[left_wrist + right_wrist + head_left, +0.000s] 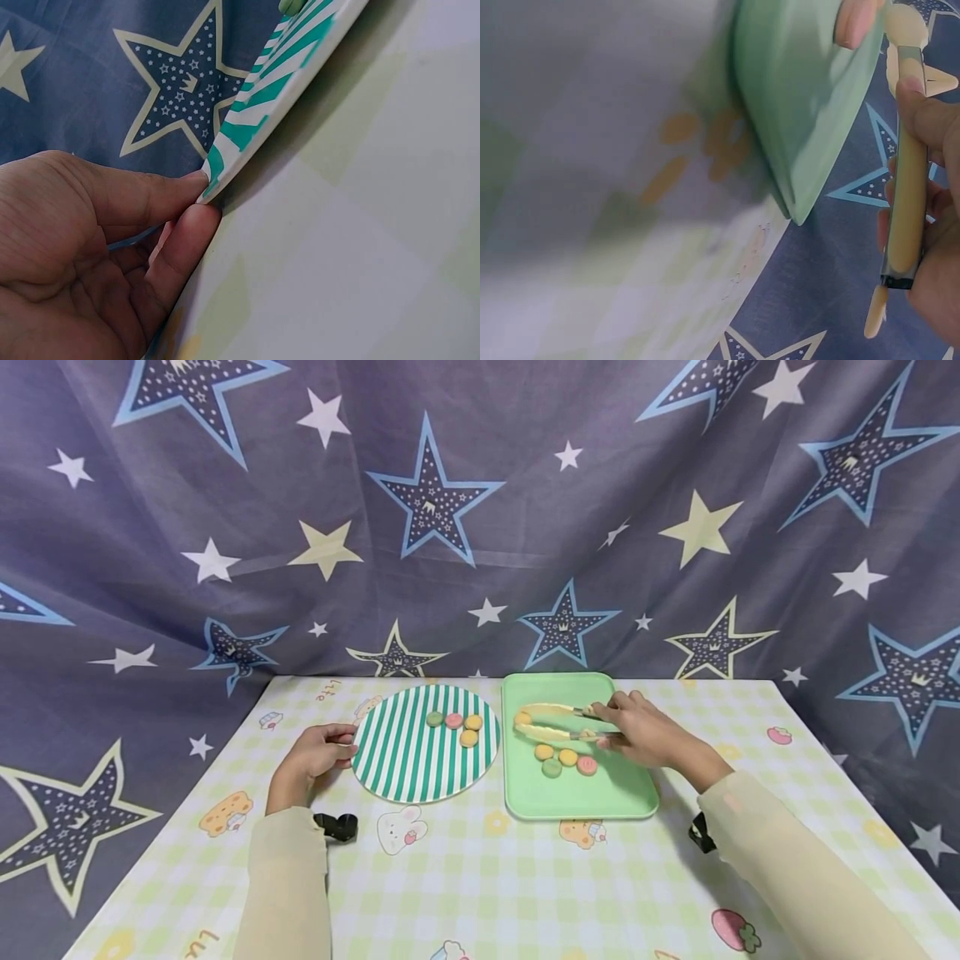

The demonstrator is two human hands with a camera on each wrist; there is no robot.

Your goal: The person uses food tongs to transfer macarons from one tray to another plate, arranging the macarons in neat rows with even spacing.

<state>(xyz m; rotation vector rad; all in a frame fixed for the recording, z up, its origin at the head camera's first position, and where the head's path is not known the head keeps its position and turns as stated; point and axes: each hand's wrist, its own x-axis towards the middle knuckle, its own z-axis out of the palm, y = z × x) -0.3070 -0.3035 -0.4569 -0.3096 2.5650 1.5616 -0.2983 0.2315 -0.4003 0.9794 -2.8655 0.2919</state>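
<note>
Table (480,877), checked green-and-white top with cartoon prints, occupies lower head view. On it lie: round striped plate (397,752), left of centre; rectangular green tray (615,797), right of centre.

Left plate (405,760): green-white stripes. Right tray (600,795): plain pale green. Rounds (567,758) on both: yellow, pink, green. Tongs (907,199) I see cream and silver. Near cloth (480,893): green-white checks. Far curtain (495,577): dusky purple, starred white, yellow, blue.

Curtain (517,547), purple-grey: is hanging behind the counter (495,893), displaying white, yellow and blue-edged stars (435,503). Counter surface, pale green-and-white check: is showing strawberry (727,929) and rabbit (397,832) prints.
</note>
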